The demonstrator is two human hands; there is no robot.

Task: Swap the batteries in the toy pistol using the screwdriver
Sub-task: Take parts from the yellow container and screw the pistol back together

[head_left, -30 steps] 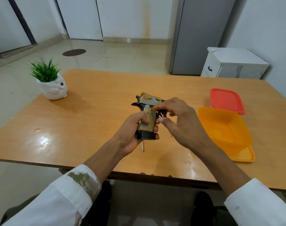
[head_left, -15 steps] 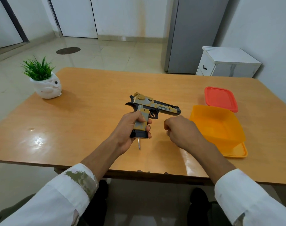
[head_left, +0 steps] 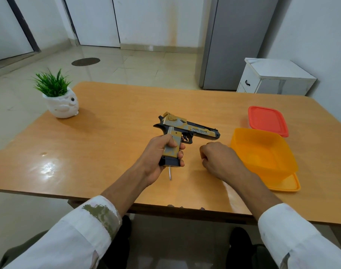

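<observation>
The toy pistol (head_left: 187,128), tan and grey with a black frame, is held above the table with its barrel pointing right. My left hand (head_left: 161,152) is wrapped around its grip. A thin metal screwdriver shaft (head_left: 169,173) sticks down from under that hand, below the black base of the grip; its handle is hidden. My right hand (head_left: 218,158) rests on the table to the right of the pistol, fingers curled into a fist. Whether it holds anything small is hidden. No batteries are visible.
An orange plastic box (head_left: 262,152) sits on its orange lid (head_left: 288,184) just right of my right hand, with a red lidded box (head_left: 267,120) behind it. A white owl pot with a green plant (head_left: 60,102) stands at the far left of the wooden table (head_left: 107,133).
My right hand left the pistol's side and dropped to the table as a fist. The pistol, still in my left hand, now shows its whole barrel.
</observation>
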